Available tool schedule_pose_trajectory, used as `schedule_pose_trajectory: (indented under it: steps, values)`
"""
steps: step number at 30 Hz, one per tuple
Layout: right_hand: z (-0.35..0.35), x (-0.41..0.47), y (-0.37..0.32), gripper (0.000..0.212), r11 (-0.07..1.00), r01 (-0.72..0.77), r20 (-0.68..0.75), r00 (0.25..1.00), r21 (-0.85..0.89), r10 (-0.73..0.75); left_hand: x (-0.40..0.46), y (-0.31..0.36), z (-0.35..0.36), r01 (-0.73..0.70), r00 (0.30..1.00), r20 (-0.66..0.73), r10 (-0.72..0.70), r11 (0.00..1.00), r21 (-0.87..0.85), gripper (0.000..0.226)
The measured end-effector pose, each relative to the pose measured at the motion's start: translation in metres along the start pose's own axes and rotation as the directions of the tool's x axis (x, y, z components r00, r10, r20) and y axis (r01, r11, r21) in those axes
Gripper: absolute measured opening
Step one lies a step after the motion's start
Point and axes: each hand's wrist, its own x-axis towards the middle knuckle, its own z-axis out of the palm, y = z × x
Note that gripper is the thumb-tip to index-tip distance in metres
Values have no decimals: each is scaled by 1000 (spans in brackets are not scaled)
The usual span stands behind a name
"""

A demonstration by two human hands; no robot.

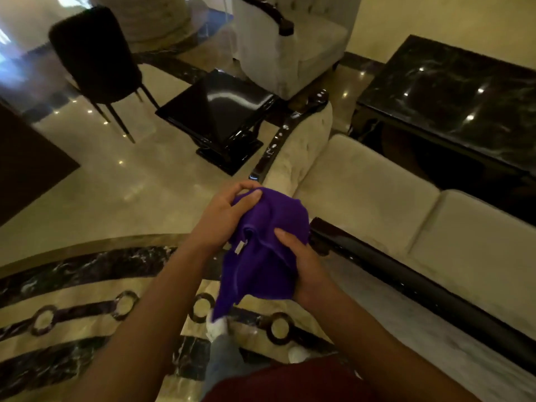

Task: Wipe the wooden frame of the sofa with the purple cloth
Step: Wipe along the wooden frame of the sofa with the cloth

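Purple cloth, bunched, gripped by our left hand and right hand, fingers curled round it, before the sofa's dark wooden frame.

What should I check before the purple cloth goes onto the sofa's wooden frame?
1. Purple cloth in hand: ok, left hand and right hand both grip it.
2. Cloth folded into a pad: not ok, bunched, one end dangling.
3. Cloth touching the wooden frame: not ok, held clear of it.
4. Armrest trim unobstructed: ok.
5. Frame dusty: cannot tell, blurred.
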Motion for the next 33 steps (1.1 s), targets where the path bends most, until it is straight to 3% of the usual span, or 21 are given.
schedule_pose_trajectory:
  steps: [5,8,12,17,19,21,23,24,26,27,28,30,31,33]
  values:
    - [34,26,12,62,970,184,-297,946,161,-130,52,-24,-39,59,991,117,-61,998,22,16]
    - [51,30,15,38,963,265,-420,870,-47,-260,78,-32,-64,56,955,284,-79,994,91,9]
    - [48,12,-6,31,851,315,-378,792,-421,-480,96,-40,-65,29,924,372,-85,988,155,15]
    - [38,-13,-46,43,674,381,-327,658,-633,-678,117,-35,-39,14,843,535,-55,997,81,15]
    - [35,-20,-56,44,587,376,-313,578,-717,-753,126,-39,-33,-27,848,530,-20,996,82,15]
    - [34,-27,-65,40,492,392,-310,442,-777,-842,138,-47,-29,-109,884,466,37,986,127,9]
    - [32,-27,-70,28,366,300,-259,343,-881,-903,150,-63,-30,-143,920,390,45,963,226,9]
    - [38,-27,-72,25,255,230,-175,317,-939,-932,155,-69,-36,-174,940,332,76,945,276,11]
    - [48,-10,-64,35,40,38,-24,365,-998,-931,173,-89,-45,-201,957,273,94,896,396,16]
    - [53,-4,-59,38,-94,-18,76,444,-995,-893,177,-94,-50,-221,962,245,120,870,442,17]
    - [54,14,-50,37,-152,-61,96,536,-986,-839,188,-103,-54,-234,958,261,118,847,477,17]
    - [52,33,-36,37,-225,-150,47,726,-963,-686,200,-114,-60,-259,955,262,141,826,500,15]
    - [51,49,-28,37,-262,-220,-9,782,-940,-623,213,-121,-65,-273,947,292,134,817,507,14]
    - [47,58,-23,35,-345,-308,-59,814,-886,-577,220,-129,-73,-346,918,360,164,774,530,14]
